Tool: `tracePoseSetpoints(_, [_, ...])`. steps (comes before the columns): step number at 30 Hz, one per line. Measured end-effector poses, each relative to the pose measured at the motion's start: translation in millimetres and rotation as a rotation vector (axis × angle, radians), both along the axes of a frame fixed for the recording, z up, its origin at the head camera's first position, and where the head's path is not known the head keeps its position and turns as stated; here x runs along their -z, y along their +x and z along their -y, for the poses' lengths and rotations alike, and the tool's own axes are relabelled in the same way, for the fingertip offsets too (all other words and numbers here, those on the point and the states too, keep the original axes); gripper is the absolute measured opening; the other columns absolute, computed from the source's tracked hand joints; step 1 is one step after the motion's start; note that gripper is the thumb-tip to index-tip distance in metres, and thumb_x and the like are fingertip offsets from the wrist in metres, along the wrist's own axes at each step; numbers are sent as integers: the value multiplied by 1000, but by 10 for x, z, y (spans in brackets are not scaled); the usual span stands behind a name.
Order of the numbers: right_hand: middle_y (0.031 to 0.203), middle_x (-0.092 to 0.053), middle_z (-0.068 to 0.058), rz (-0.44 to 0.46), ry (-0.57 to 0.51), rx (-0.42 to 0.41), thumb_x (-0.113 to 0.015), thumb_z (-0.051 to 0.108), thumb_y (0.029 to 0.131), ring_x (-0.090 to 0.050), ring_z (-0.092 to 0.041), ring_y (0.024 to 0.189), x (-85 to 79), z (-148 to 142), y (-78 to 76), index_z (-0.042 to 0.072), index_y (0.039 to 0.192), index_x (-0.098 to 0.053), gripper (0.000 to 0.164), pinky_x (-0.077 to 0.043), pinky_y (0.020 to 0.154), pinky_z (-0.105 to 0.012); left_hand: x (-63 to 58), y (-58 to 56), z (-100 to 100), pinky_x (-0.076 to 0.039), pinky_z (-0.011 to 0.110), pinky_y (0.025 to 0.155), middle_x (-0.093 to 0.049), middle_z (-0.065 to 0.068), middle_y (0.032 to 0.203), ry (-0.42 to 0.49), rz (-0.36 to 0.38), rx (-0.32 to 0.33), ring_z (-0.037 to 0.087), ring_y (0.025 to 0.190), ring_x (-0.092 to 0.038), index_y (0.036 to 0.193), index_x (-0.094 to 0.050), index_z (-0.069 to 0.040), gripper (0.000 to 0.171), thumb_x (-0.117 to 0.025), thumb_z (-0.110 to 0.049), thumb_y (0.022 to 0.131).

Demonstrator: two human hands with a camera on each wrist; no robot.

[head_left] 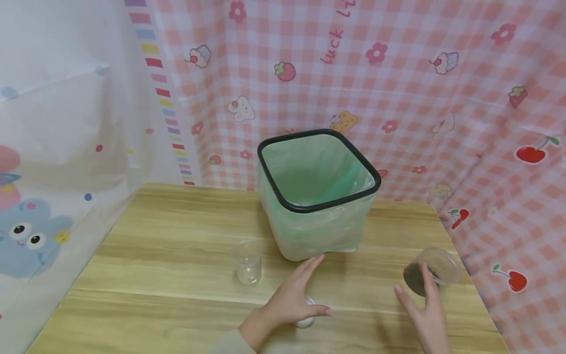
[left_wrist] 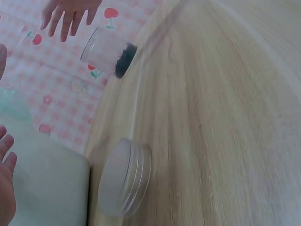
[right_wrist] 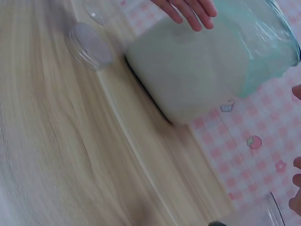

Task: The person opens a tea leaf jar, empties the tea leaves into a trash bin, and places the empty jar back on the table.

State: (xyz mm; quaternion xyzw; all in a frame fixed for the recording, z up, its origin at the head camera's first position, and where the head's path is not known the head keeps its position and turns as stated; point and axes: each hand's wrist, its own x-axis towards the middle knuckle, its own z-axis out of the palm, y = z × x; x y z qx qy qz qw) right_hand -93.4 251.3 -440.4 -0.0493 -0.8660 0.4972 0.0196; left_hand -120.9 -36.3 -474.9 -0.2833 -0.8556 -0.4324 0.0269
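My left hand (head_left: 289,300), thumb and fingers spread, hovers above a shallow round clear lid (left_wrist: 124,179) on the table. In the head view that hand covers part of the lid. On the right, a clear plastic cup (head_left: 445,265) with dark contents at its bottom stands on the tabletop. My right hand (head_left: 426,314) is beside this cup, fingers extended and thumb apart; the index finger overlaps the cup in the head view. From the left wrist, the right hand (left_wrist: 73,14) appears above the cup, with a gap between them. Both hands hold nothing.
A bin (head_left: 318,231) with a black rim and a greenish plastic liner stands at the back centre. Left of my left hand is another clear cup (head_left: 248,265). The wooden table (head_left: 177,255) meets a pink checked cloth (head_left: 300,98) behind and a white cloth (head_left: 66,123) at left.
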Motion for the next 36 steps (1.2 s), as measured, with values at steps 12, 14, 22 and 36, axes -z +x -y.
tracePoseSetpoints(12, [153, 10, -20, 30, 18, 133, -55, 39, 92, 5, -51, 135, -60, -161, -16, 16, 150, 9, 89, -3, 99, -73, -4, -137, -159, -33, 43, 106, -26, 3, 151, -39, 69, -24, 22, 135, -30, 150, -15, -23, 103, -72, -56, 71])
tracePoseSetpoints(14, [153, 11, -20, 24, 12, 155, -55, 40, 92, 6, -51, 135, -75, -198, -29, 17, 150, 8, 89, -3, 99, -73, 3, -159, -191, -33, 42, 106, -27, 4, 151, -43, 73, -29, 23, 135, -31, 150, -17, -20, 103, -72, -56, 71])
tracePoseSetpoints(22, [154, 5, -20, -31, 63, 233, -58, 37, 90, 3, -47, 137, -30, -350, -85, 15, 151, 1, 87, -5, 102, -70, 56, -198, -321, -34, 42, 106, -29, 6, 150, -25, 128, -23, 24, 134, -32, 149, -20, -20, 101, -73, -55, 71])
tracePoseSetpoints(36, [153, 13, -18, 51, 30, 303, -57, 42, 90, 8, -42, 138, 139, -653, -260, 16, 150, 8, 92, -3, 107, -64, 158, -222, -518, -34, 42, 105, -30, 3, 149, 1, 151, 10, 23, 133, -33, 150, -17, -26, 101, -73, -56, 71])
